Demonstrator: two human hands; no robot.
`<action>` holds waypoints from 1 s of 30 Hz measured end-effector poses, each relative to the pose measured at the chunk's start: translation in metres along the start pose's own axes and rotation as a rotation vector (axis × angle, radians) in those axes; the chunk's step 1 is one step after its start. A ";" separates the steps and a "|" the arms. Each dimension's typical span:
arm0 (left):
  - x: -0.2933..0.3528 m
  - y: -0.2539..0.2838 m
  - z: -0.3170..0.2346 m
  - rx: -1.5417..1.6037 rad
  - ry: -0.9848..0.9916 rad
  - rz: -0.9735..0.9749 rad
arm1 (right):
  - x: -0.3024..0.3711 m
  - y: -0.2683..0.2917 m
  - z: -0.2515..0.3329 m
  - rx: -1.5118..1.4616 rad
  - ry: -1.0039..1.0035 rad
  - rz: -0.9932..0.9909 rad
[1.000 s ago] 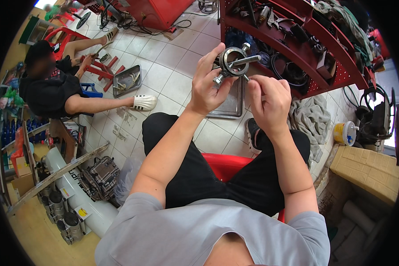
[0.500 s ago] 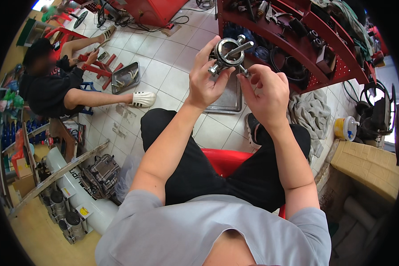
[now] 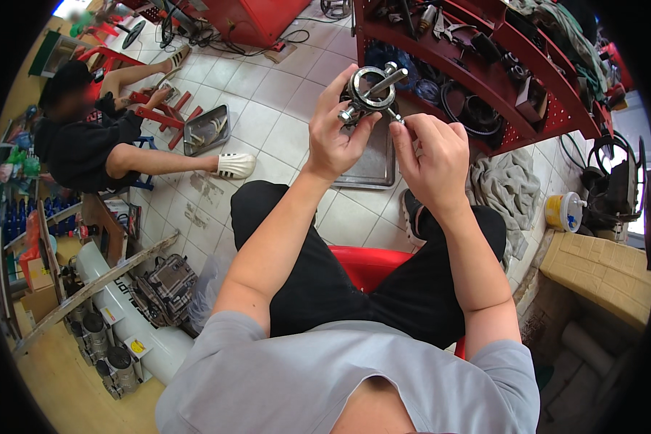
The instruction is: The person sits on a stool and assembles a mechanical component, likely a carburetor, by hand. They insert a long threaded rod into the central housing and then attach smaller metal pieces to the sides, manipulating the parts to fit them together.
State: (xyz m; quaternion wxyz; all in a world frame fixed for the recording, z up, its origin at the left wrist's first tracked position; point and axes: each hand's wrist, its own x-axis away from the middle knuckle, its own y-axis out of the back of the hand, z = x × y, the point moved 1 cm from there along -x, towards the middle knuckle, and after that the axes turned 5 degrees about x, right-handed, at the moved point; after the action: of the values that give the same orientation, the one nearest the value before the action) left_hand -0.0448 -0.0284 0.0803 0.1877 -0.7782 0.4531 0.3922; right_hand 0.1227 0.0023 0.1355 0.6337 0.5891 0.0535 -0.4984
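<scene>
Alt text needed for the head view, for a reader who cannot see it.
A seated person holds a ring-shaped metal part up in the left hand while the right hand grips its thin rod. Another person sits on the tiled floor to the left.

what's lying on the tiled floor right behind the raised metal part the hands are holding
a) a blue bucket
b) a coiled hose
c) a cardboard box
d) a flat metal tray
d: a flat grey metal tray lies on the white floor tiles just past the ring-shaped metal part, which the left hand holds up while the right hand works at its lower edge.
</scene>
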 end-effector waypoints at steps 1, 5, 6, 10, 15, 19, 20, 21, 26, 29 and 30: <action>0.000 0.001 0.000 -0.017 -0.006 0.012 | -0.001 0.002 0.002 -0.026 -0.030 -0.007; 0.000 0.001 0.000 -0.025 -0.001 0.017 | -0.003 0.004 0.007 -0.050 -0.078 -0.016; 0.000 0.000 0.000 -0.011 0.006 0.009 | -0.002 0.002 0.005 -0.033 -0.073 -0.014; 0.000 0.000 0.000 -0.002 0.033 0.016 | 0.002 -0.002 -0.001 0.011 -0.038 0.017; 0.001 0.000 0.001 -0.016 0.028 0.032 | -0.005 0.005 0.010 -0.064 -0.109 -0.022; 0.002 -0.001 0.004 -0.021 -0.010 0.033 | -0.001 0.001 0.006 -0.022 -0.097 0.020; 0.003 -0.001 0.005 -0.022 -0.014 0.036 | -0.001 0.000 0.007 -0.017 -0.097 0.036; 0.003 0.000 0.005 -0.024 -0.018 0.038 | -0.001 0.000 0.007 -0.012 -0.096 0.052; 0.007 -0.003 0.008 -0.002 0.023 0.029 | 0.003 -0.007 0.007 -0.120 -0.183 0.110; 0.009 -0.004 0.004 -0.016 0.100 0.044 | 0.004 -0.008 0.002 -0.272 -0.306 0.218; 0.009 -0.004 0.003 -0.028 0.119 0.050 | 0.005 -0.008 0.000 -0.335 -0.353 0.259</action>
State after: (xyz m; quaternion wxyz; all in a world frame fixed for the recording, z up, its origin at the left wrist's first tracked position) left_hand -0.0407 -0.0292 0.0714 0.1395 -0.7912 0.4773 0.3560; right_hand 0.1194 0.0013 0.1269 0.7804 0.3820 -0.0517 -0.4923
